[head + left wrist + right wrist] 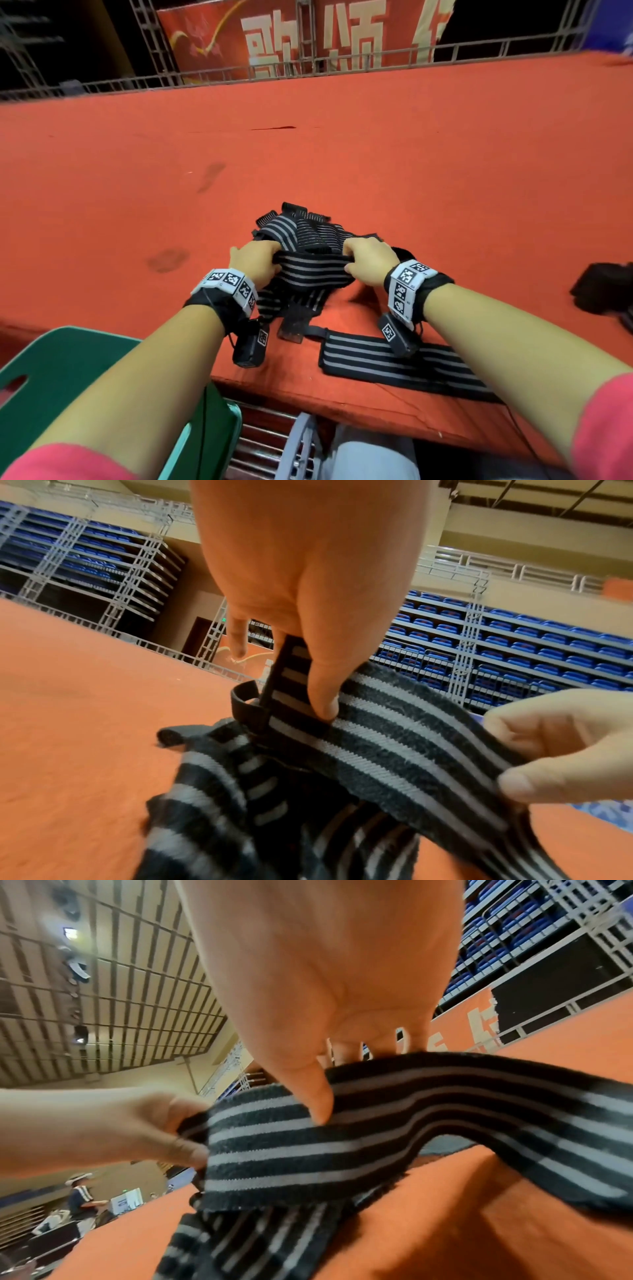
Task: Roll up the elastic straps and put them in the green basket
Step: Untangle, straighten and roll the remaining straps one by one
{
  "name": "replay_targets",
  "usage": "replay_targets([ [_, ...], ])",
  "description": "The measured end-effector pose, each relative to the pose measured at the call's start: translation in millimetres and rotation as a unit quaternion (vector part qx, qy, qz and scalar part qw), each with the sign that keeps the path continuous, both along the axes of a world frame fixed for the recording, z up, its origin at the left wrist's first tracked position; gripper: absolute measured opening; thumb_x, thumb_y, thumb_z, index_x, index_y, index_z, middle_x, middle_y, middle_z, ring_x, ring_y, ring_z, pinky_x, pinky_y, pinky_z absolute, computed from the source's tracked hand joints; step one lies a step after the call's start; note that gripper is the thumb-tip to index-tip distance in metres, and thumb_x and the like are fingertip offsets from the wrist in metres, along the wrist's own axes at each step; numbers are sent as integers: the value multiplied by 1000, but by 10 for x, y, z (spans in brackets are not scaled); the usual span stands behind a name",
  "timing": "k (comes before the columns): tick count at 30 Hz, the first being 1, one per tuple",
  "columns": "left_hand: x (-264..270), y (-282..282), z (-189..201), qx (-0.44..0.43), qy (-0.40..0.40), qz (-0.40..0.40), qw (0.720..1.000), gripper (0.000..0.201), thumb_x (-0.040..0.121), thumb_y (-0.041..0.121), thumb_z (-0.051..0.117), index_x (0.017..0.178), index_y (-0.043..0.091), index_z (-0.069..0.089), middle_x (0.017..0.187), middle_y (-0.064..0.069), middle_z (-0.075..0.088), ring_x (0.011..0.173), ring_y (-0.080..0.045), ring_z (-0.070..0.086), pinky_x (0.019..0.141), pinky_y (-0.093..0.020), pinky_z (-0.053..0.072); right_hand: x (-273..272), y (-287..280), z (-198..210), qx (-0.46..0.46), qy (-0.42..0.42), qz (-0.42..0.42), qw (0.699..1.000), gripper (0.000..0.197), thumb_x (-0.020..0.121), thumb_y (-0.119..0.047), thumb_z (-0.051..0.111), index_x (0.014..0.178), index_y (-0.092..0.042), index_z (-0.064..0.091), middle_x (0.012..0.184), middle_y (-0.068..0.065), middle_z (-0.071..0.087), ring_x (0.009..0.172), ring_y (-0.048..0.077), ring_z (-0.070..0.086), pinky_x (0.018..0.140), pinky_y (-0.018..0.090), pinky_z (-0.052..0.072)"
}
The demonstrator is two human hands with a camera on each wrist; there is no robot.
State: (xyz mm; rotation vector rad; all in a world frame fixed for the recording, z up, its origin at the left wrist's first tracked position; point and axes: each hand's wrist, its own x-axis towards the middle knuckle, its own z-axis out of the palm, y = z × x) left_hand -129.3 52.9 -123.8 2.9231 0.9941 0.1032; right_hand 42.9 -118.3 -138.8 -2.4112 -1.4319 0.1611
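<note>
A black elastic strap with grey stripes [310, 272] is stretched between both hands above the red table. My left hand [255, 262] pinches its left end, thumb on the stripes [323, 696]. My right hand [364, 262] pinches it on the right, thumb pressed on the band [320, 1096]. Under and behind the hands lies a heap of more striped straps [301, 226]. Another strap [394, 366] lies flat near the table's front edge, below my right wrist. The green basket [51, 370] stands at the lower left, beside the table edge, partly hidden by my left forearm.
The red cloth table [308, 154] stretches far back to a metal railing [308, 65]. A black object [603, 291] sits at the right edge. The table's front edge [342, 401] runs just under my forearms.
</note>
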Motion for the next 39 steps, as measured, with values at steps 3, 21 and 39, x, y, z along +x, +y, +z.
replay_targets([
  [3,101,-105,35,-28,-51,-51,997,8,84,15,64,85,18,56,91,-1,63,97,-30,61,80,-41,48,-234,109,57,1,3,56,998,14,85,-37,66,92,-27,59,98,-2,66,100,27,58,84,38,43],
  [21,67,43,57,-82,-40,-19,996,18,92,16,52,87,4,64,90,-12,67,89,-30,59,69,-33,38,-22,-115,-32,-44,1,67,997,51,82,0,45,104,-37,74,120,-6,69,111,23,62,91,39,52],
  [39,731,-1027,451,-78,-9,-150,986,18,87,13,56,103,13,61,104,-10,67,100,-30,61,77,-32,45,229,-468,274,77,53,24,995,10,86,-26,67,87,-16,70,85,7,69,83,30,60,75,43,50],
])
